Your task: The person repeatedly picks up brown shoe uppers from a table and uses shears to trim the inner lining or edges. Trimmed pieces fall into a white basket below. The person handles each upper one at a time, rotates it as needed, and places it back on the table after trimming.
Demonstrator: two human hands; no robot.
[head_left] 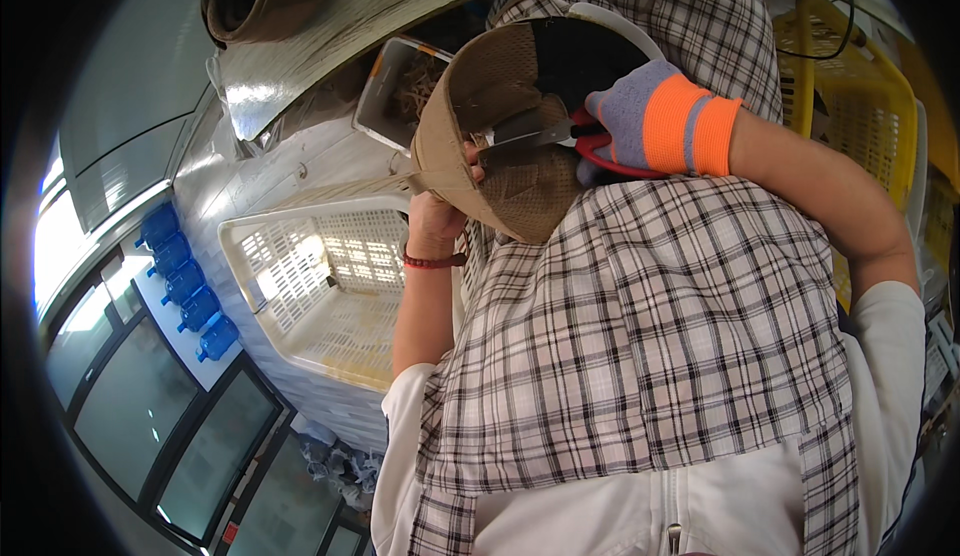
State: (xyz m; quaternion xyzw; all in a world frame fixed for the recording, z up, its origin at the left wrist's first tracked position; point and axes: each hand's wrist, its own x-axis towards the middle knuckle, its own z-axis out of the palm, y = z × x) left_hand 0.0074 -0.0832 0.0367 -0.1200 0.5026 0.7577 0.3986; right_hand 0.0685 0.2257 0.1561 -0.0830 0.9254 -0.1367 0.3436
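My bare left hand (437, 218), with a red cord at its wrist, grips a brown, stiff cloth piece (455, 106) curved like an open pouch. Its fingertips curl over the rim to the inside, and a short strap sticks out beside the hand. My right hand (650, 116), in a grey and orange knit glove, is closed around red-handled scissors (600, 146). The scissor blades point left inside the piece, close to my left fingertips. Whether they touch the cloth I cannot tell. Black material (600, 56) shows in the far part of the piece, over my lap.
A white slatted basket (290, 331) stands at my left, beside a small grey bin (378, 96) of brown scraps. On the table (330, 71) ahead lies another brown cloth piece (285, 1). Yellow baskets (890, 106) stand at my right, and blue water jugs (185, 281) line the far left.
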